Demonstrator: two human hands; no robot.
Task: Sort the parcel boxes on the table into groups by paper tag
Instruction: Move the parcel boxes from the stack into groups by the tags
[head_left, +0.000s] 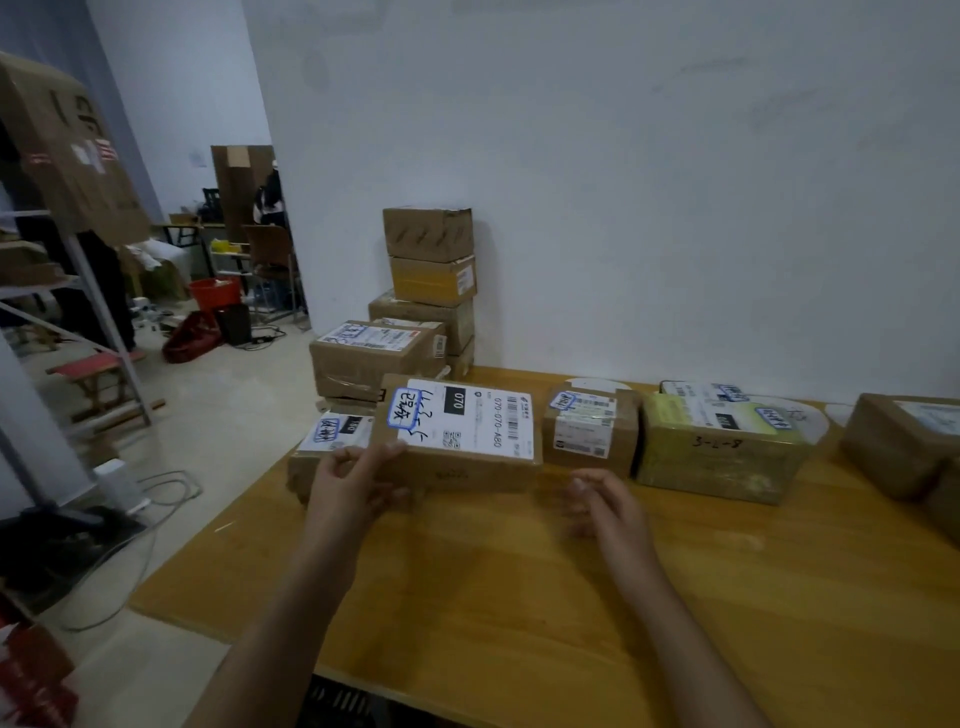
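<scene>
Two hands at one labelled parcel box (467, 436) on the left part of the tabletop (519, 597).
The left hand (353, 483) grips the left end of the box, with the white label and the blue-edged paper tag facing up. The right hand (605, 501) is blurred, fingers loosely spread, holding nothing, just beside the right front corner. To the right stand a small box (589, 423) and a yellowish box (717, 457). Both are closed, so their contents are hidden.
</scene>
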